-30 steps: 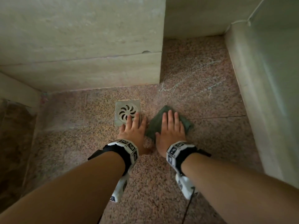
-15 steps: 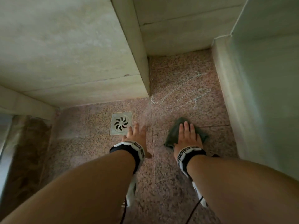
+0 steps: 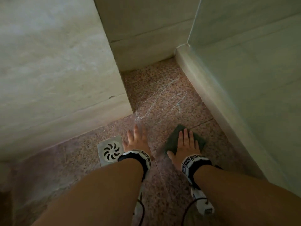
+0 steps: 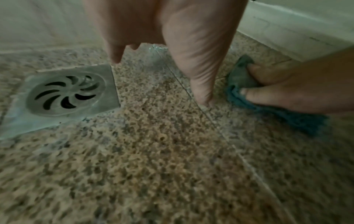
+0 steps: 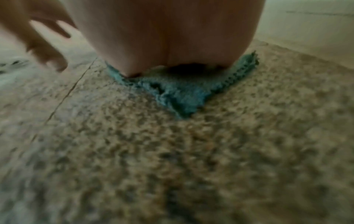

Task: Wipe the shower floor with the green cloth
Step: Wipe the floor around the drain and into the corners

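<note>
Where the cloth lies: green cloth [image 3: 172, 141] flat on the speckled shower floor [image 3: 162, 101], near the right wall.
Right hand [image 3: 185, 147]: pressed on the cloth, fingers straight.
Left hand [image 3: 136, 141]: fingers spread and relaxed, grasping nothing, beside the drain [image 3: 110, 150].

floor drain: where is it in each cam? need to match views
Head: floor drain sits lower centre-left, just left of the left hand.
Left wrist: drain at left, below the little finger.
Right wrist: only a blurred dark-slotted patch at the far left edge, probably the drain; cannot confirm.
Shared landmark: green cloth under the right hand, seen in all three views.
</note>
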Demonstrator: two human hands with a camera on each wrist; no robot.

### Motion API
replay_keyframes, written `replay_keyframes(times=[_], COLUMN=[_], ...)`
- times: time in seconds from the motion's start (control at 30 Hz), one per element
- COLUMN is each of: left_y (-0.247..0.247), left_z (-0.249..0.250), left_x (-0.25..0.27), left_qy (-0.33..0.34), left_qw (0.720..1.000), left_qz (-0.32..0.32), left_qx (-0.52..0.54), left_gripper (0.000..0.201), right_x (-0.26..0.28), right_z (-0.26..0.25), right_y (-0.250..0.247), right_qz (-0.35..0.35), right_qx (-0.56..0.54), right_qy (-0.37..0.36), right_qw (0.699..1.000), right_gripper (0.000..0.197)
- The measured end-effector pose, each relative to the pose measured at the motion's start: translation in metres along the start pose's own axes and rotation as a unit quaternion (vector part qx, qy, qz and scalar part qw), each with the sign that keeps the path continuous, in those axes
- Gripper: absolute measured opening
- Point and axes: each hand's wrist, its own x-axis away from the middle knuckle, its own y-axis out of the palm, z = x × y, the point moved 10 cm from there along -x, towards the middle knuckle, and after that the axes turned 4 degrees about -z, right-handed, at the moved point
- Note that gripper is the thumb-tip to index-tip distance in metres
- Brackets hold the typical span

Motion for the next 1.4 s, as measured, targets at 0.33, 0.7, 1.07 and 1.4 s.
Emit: replay_keyframes(times=[0.33, 0.7, 1.07, 1.4], left_y=[-0.02, -0.012, -0.008, -0.01], left_z=[-0.046, -0.041, -0.039, -0.04], left_x=[-0.018, -0.023, -0.022, -0.025], left_qy=[0.091, 0.028, -0.004, -0.018], left_qw=[0.995, 0.998, 0.999, 0.998], left_qz=[0.029, 0.045, 0.024, 0.041], left_qx=[0.013, 0.045, 0.04, 0.031], left_gripper=[0.13, 0.123, 0.132, 0.137], right_x=[-0.005, -0.09, -0.139, -0.025], right_z=[-0.017, 0.008, 0.009, -0.133], right_y=[-0.001, -0.092, -0.142, -0.019], right_qz=[-0.037, 0.045, 0.078, 0.017], right_qx=[-0.023, -0.009, -0.026, 0.078], right_qy=[0.117, 0.083, 0.088, -0.211], right_qw=[0.992, 0.995, 0.993, 0.974], right_gripper=[0.093, 0.091, 0.094, 0.086])
